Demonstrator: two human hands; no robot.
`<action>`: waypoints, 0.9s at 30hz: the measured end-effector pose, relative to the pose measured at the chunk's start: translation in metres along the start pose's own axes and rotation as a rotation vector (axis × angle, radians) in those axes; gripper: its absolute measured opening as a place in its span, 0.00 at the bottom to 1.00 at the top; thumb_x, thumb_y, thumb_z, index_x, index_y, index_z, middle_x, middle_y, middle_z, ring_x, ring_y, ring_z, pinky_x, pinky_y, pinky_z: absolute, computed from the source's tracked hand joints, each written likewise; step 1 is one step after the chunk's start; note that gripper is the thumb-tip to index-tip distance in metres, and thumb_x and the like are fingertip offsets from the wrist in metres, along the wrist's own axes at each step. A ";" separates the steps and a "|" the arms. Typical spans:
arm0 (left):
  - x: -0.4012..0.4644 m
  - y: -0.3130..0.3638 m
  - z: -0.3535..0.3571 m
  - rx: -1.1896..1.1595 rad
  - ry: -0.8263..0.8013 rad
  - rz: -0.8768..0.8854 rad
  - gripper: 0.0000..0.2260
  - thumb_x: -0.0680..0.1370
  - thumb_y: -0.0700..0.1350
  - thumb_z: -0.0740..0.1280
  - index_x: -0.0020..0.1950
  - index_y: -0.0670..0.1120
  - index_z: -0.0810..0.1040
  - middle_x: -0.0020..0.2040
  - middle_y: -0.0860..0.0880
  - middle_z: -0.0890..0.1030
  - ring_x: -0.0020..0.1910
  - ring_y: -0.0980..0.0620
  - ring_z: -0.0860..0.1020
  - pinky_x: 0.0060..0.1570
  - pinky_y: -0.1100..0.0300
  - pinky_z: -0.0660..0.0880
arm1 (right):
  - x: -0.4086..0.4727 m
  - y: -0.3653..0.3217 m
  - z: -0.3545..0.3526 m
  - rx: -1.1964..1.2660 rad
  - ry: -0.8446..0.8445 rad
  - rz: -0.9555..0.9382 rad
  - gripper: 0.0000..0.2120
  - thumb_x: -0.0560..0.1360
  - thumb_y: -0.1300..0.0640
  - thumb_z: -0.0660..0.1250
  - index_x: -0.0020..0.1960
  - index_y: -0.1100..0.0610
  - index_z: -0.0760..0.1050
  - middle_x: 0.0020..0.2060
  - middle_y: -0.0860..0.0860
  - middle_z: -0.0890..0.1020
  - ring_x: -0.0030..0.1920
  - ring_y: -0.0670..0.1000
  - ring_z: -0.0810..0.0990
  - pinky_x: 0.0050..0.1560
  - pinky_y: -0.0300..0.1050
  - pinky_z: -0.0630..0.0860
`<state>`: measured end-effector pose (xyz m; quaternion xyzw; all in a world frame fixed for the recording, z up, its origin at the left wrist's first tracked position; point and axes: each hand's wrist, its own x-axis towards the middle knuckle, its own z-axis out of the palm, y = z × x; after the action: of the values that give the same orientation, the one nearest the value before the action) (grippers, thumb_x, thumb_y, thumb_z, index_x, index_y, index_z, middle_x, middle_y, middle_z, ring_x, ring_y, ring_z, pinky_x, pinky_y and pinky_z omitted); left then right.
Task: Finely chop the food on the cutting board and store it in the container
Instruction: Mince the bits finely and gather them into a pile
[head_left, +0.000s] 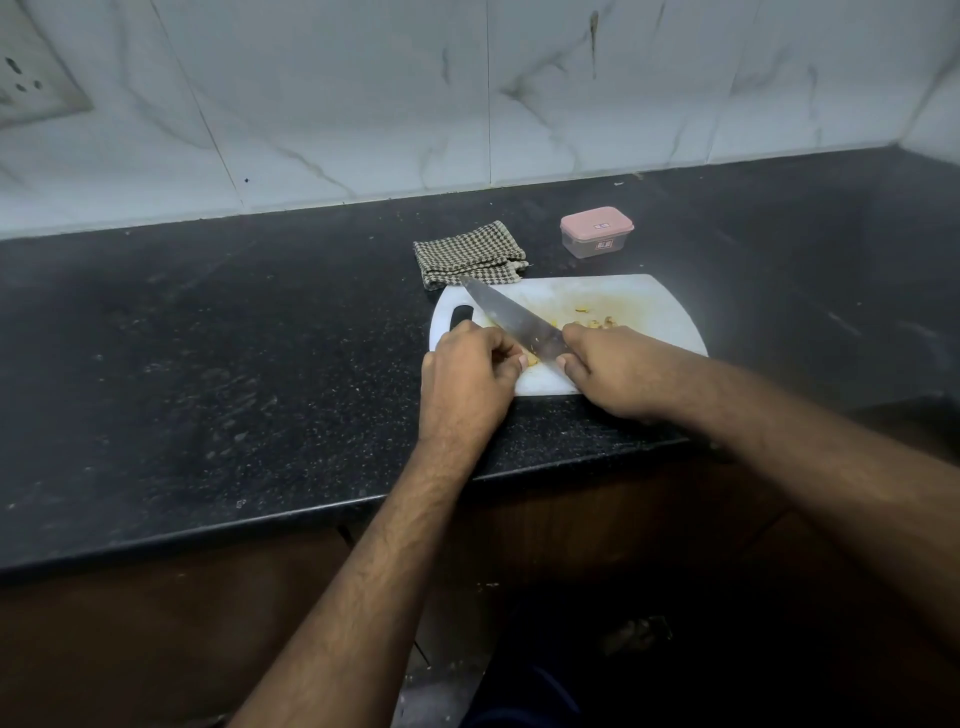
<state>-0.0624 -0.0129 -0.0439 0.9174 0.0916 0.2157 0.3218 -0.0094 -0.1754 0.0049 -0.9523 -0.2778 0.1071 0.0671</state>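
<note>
Food to be chopped lies on the white cutting board, which sits on the black table close to its near edge, the board's handle slot turned to the left. Behind the board, well apart from the hands, a checked cloth lies folded, and to its right stands the container, its pink lid on.

Across the board runs the knife, its long axis slanting from the tip at the far left, beside the cloth, down to the near right, where the right hand curls its grip round the handle; the handle itself is hidden inside the fist. The left hand rests at the board's near left corner, fingers curled, thumb and fingertips pinching a small yellowish piece just against the heel of the blade.

The food is split by the blade. The pinched piece lies on the left side, touching the left grip, so the left hand is plainly the nearer one to steady it. A small heap of pale bits lies beyond the right knuckles, on the far right side of the blade.

Judging from this, chopping is under way, and the next cut turns on the blade dropping just beside those left fingertips.
</note>
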 end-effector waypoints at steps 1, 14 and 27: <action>0.000 0.000 0.000 0.002 -0.001 0.005 0.01 0.78 0.48 0.74 0.47 0.52 0.83 0.45 0.58 0.75 0.47 0.55 0.77 0.58 0.46 0.77 | -0.001 0.000 0.000 0.007 0.004 0.001 0.06 0.85 0.49 0.54 0.52 0.51 0.62 0.40 0.49 0.72 0.42 0.52 0.73 0.44 0.49 0.70; 0.001 0.000 0.000 -0.033 0.017 0.000 0.02 0.77 0.46 0.75 0.47 0.48 0.85 0.46 0.55 0.78 0.47 0.54 0.78 0.56 0.47 0.78 | -0.002 -0.006 -0.002 -0.087 -0.010 -0.035 0.04 0.85 0.50 0.54 0.54 0.49 0.60 0.37 0.49 0.71 0.40 0.51 0.73 0.43 0.48 0.70; 0.000 0.002 -0.001 -0.035 0.028 -0.016 0.01 0.77 0.46 0.75 0.47 0.49 0.86 0.47 0.57 0.80 0.47 0.56 0.78 0.56 0.50 0.79 | -0.001 -0.004 -0.002 -0.079 -0.020 -0.040 0.05 0.85 0.50 0.55 0.53 0.50 0.60 0.40 0.51 0.73 0.43 0.52 0.75 0.42 0.49 0.71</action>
<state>-0.0624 -0.0144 -0.0420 0.9078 0.0996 0.2274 0.3382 -0.0117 -0.1728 0.0079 -0.9473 -0.3014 0.1042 0.0289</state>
